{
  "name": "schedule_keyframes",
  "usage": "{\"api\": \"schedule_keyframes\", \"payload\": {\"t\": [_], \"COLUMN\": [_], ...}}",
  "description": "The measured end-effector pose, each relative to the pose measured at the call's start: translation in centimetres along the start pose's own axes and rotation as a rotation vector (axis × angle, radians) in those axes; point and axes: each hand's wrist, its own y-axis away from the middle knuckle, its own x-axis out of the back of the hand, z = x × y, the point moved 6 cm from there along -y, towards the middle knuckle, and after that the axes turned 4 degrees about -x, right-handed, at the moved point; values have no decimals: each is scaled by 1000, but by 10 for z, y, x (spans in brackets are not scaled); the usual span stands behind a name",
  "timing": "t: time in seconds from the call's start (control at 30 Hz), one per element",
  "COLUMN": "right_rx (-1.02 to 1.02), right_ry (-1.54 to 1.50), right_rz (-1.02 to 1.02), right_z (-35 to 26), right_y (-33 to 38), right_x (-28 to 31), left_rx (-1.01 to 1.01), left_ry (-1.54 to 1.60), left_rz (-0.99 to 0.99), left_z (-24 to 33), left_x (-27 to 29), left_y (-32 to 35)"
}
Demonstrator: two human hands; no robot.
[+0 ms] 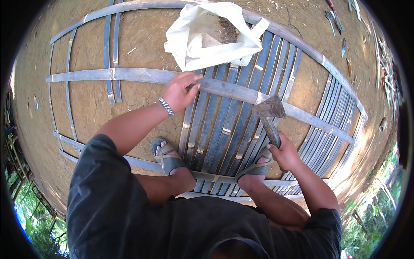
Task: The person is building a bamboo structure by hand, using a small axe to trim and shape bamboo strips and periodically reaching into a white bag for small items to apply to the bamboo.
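Observation:
My right hand grips the handle of a hatchet, its rusty, wide metal head raised over the bamboo frame. My left hand rests at the middle bamboo crossbar, fingers closed together by its surface. Whatever those fingers pinch is too small or hidden to name. Below the crossbar, several dark bamboo slats run lengthwise between my feet. A white cloth bag lies open on the frame just beyond my left hand, with small brown bits inside.
A curved bamboo pole forms the far edge of the frame. More narrow slats sit close together at the right. Red-handled pliers and other tools lie on the dirt at the far right. My sandalled feet stand at the near pole.

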Motion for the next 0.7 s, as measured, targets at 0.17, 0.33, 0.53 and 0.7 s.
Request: {"api": "schedule_keyframes", "payload": {"t": [0.17, 0.33, 0.53, 0.7], "right_rx": [-60, -28, -9, 36], "right_ry": [-97, -238, -322, -383], "right_rz": [-96, -128, -155, -136], "right_z": [-37, -43, -53, -56], "right_y": [-20, -24, -37, -43], "right_x": [-20, -28, -30, -22], "left_rx": [91, -36, -73, 5], "left_ry": [142, 130, 0, 129], "left_rz": [134, 83, 6, -20], "left_z": [-11, -23, -25, -28], "left_x": [-27, -31, -39, -33], "left_y": [-26, -17, -14, -28]}}
